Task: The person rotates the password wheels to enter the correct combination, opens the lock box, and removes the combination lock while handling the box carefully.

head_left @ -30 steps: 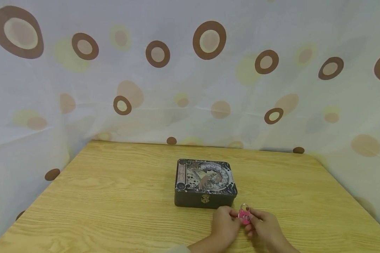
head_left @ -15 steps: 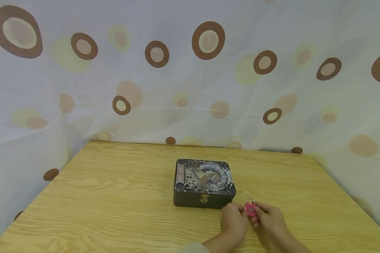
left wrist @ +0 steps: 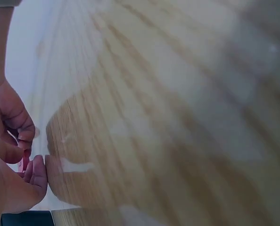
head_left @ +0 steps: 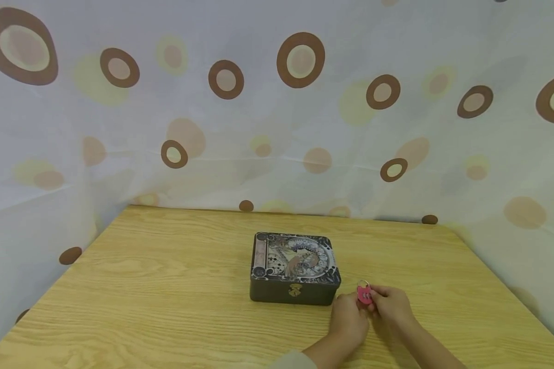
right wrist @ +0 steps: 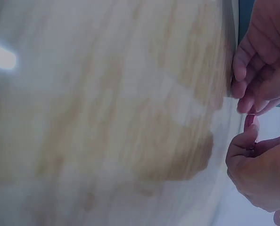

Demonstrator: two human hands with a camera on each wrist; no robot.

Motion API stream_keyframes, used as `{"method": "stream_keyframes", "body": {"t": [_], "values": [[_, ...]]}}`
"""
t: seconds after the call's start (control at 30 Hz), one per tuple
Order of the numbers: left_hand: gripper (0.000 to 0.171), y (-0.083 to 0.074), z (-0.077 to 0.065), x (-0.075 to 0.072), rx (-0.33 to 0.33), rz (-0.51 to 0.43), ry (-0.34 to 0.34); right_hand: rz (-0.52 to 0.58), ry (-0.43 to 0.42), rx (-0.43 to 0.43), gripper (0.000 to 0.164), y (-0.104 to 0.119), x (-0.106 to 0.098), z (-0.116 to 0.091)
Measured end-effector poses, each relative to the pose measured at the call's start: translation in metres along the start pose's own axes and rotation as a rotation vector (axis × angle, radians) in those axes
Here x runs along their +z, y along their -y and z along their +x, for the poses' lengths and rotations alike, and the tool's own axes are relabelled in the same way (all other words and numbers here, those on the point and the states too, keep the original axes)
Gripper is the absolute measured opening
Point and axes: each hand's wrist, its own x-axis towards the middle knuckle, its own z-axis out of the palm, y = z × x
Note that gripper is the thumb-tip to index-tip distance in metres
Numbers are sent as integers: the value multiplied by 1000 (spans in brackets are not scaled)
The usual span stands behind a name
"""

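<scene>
A small pink combination padlock [head_left: 364, 295] with a silver shackle stands upright between my hands, its number dials facing up toward the head camera. My right hand [head_left: 393, 305] pinches its right side between thumb and fingers. From the left and below, my left hand [head_left: 349, 319] holds its other edge with the fingertips; most of those fingers are hidden in the head view. Both wrist views show the padlock [left wrist: 23, 161] edge-on between the two sets of fingertips. Just left of my hands sits a dark tin box [head_left: 293, 293] with a picture lid and a brass latch on its front.
The box rests on a wood-grain table [head_left: 166, 266]. A pale curtain [head_left: 258, 128] with brown and yellow circles hangs around the table's back and sides.
Both hands have moved away from me toward the back of the table, carrying the padlock up beside the box's right front corner. The box stays closed in its place.
</scene>
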Motion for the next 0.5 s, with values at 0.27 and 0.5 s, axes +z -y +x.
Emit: {"method": "stream_keyframes", "body": {"t": [0.27,0.5], "values": [[12,0,1,2,3,114,-65,1,-16,3,32,-4,4,10],[14,-3,3,-1,-55,200,-18,-121,-50,-12,30,-6,8,11]]}}
